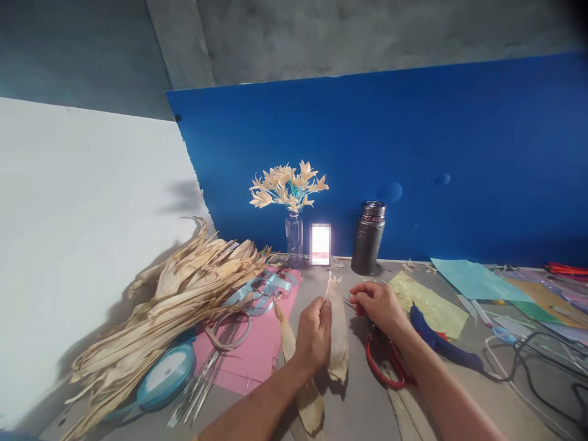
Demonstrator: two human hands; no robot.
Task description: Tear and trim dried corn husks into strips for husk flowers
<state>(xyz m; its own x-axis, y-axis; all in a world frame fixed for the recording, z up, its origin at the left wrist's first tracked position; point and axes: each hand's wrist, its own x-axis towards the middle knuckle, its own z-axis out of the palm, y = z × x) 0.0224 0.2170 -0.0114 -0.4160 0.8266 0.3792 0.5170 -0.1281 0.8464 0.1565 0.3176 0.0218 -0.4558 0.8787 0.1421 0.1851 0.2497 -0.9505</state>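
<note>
My left hand [313, 334] is closed around a dried corn husk strip [339, 343] and holds it up off the grey table [358, 410]. My right hand [377, 304] is closed beside the husk's upper end and seems to pinch a thin wire; what it grips is too small to tell for sure. Red-handled scissors [383, 364] lie just under my right wrist. A second husk piece [303, 392] lies flat below my left forearm.
A pile of dried corn husks [174, 294] fills the left. Pink paper [257, 355], blue ribbon [264, 288], a ribbon spool [165, 376] and thin wires [202, 380] lie beside it. A vase of husk flowers [291, 202], a dark flask [369, 237], a blue glue gun [438, 340] and coloured papers [478, 278] stand further right.
</note>
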